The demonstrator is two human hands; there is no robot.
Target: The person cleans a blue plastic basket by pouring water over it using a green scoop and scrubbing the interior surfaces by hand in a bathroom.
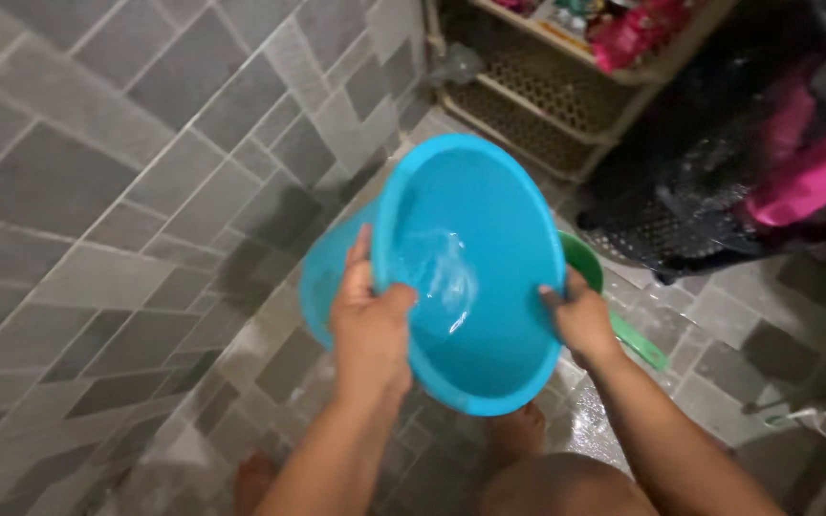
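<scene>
Turquoise bucket [475, 239]; green dipper [587, 263]; grey patchwork floor tiles [97, 220].

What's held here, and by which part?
A blue bucket, tilted, with a little water inside. Both hands grip its rim: left hand on the left side, right hand on the right.

I see a grey tiled wall [97, 191] filling the left side, meeting a wet grey tiled floor [719, 363] below. At the top stands a beige plastic rack [547, 105] with perforated shelves, holding pink packets [638, 33] on its upper level. To the right sits a black perforated basket [681, 210] with a pink item [805, 177] beside it. A green plastic dipper [623, 325] lies on the floor.
</scene>
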